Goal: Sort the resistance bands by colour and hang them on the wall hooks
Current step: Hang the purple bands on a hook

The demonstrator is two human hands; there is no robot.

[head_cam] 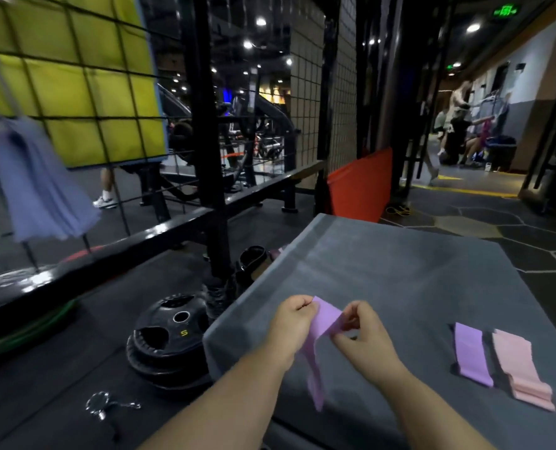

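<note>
Far to the left, on a black wire grid point(85, 69) backed by a yellow pad point(59, 92), a blue-lilac band point(39, 180) hangs in loose folds; motion blur hides what it hangs from. Lower and to the right, on the dark floor, lie a small metal clip point(108, 405) and a stack of black weight plates point(169, 336). The plates sit just beside the left edge of a grey padded surface point(400, 271).

Over the near left part of that surface, both hands hold a light purple band point(322, 332). The left hand point(294, 323) has its fingers curled tight round the band's upper left edge. The right hand point(364, 332) pinches the upper right edge between thumb and fingers. The band's lower part hangs down between the forearms, its end blurred. Beyond the surface's far edge a red pad point(357, 186) leans against a black frame.

Further right, flat on the surface and well apart from the hands, a second purple band point(471, 355) lies just beside a pink band point(520, 368); whether they touch cannot be told. At the far right, several people are too blurred to make out.
</note>
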